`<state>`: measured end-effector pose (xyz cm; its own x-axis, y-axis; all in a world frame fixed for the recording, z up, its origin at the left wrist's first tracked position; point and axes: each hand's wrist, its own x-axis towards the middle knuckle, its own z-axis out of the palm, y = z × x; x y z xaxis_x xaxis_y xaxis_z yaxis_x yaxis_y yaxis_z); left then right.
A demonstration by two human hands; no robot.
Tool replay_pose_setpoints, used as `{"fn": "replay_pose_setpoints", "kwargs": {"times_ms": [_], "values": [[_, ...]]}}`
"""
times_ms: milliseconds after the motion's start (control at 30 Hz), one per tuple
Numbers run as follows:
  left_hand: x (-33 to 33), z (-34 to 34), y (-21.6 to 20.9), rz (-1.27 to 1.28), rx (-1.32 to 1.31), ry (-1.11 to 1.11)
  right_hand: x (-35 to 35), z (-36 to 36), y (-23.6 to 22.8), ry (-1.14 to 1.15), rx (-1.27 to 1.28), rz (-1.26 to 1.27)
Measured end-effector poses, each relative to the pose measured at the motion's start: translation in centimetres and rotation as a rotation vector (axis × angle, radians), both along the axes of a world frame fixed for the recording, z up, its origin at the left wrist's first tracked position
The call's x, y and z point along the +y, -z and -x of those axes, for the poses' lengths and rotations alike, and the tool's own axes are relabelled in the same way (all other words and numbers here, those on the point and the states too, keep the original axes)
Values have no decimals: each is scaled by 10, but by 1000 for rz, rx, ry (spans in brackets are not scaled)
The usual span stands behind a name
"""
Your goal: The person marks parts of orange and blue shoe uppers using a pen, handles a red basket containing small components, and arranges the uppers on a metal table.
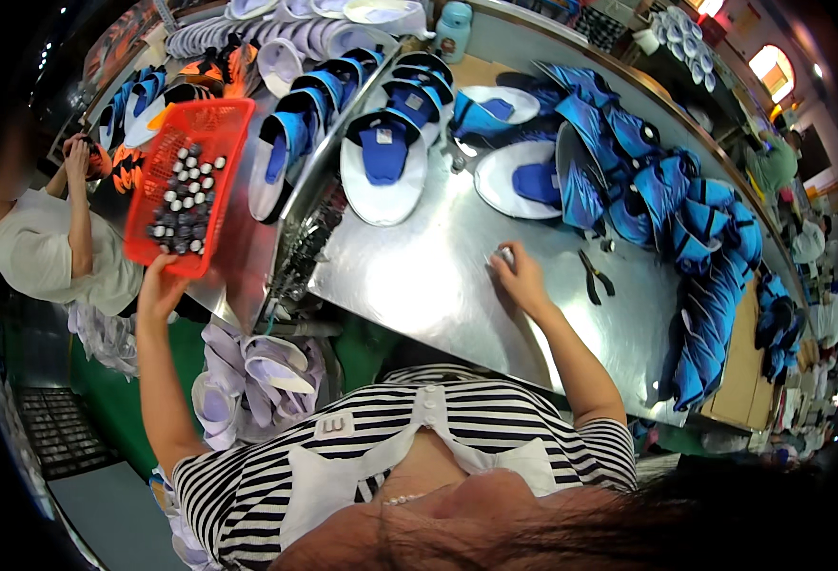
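My left hand [162,289] is closed on the near rim of a red plastic basket [234,143]. Small round black and white pieces [190,190] lie loose inside it. Over the metal table [409,285], my right hand [525,282] has its fingers curled together around a small whitish piece [505,255], mostly hidden by the fingertips. To its right lie black-handled pliers [595,278]. Beyond that hand, a blue and white shoe upper [519,181] lies on its side, and another blue and white shoe upper [384,167] heads a row farther left.
A long heap of blue shoe uppers [671,205] runs along the table's right side. White shoe forms [285,67] line the far left. Another person [52,243] works at the left with orange pieces. Pale lilac pieces [257,376] hang below the table edge. A light blue bottle [452,33] stands at the back.
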<state>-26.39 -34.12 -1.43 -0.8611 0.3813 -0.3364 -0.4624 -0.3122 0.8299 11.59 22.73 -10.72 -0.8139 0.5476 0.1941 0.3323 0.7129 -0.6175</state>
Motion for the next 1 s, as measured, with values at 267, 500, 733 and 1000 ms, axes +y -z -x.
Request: {"fn": "replay_pose_setpoints", "kwargs": {"times_ms": [267, 500, 733, 1000], "values": [[42, -197, -113, 371, 6, 44, 50, -83, -34, -6, -15, -230], [147, -316, -37, 311, -198, 377, 29, -103, -42, -39, -73, -288], [289, -362, 24, 93, -134, 560, 55, -144, -31, -30, -59, -396], [302, -300, 0, 206, -129, 1051, 63, -146, -53, -208, -82, -418]]}}
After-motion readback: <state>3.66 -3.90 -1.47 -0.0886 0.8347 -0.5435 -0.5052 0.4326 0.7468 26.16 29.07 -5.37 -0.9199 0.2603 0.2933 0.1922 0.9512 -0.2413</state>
